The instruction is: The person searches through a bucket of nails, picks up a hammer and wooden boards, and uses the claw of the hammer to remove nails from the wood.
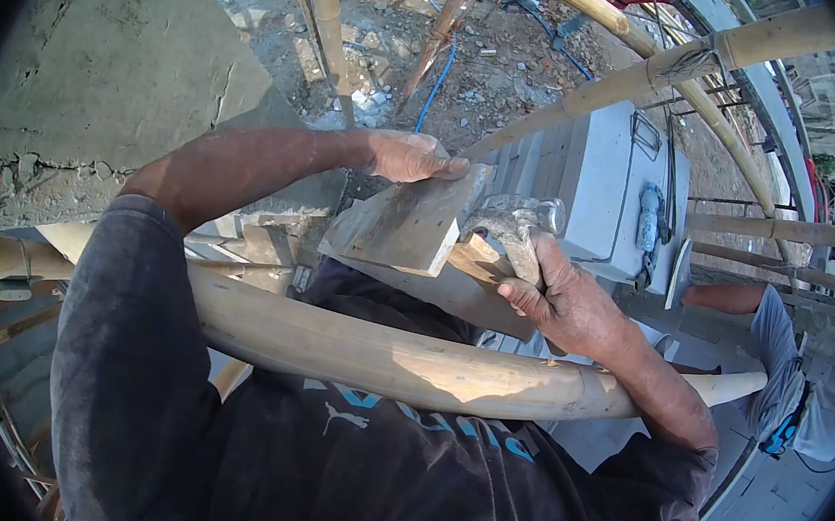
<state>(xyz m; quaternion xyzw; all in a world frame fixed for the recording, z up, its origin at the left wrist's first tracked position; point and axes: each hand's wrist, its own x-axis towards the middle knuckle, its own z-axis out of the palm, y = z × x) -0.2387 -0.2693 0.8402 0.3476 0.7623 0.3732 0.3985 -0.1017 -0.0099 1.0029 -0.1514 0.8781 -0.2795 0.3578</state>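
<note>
My left hand (415, 158) grips the upper edge of a flat wooden board (411, 222), its thumb lying along the top corner. In my right hand (574, 301) is a hammer (521, 225), held close to its metal head, which sits just right of the board. A short wooden piece (478, 258) shows between the board and my right hand; whether that hand also holds it is unclear. A thick bamboo pole (408, 358) crosses in front of my chest, below both hands.
Pale blocks (600, 193) are stacked beyond my right hand, with a plastic bottle (649, 218) on them. More bamboo poles (657, 73) cross above. A concrete slab (147, 44) lies at upper left. Another person (782, 341) is at the far right.
</note>
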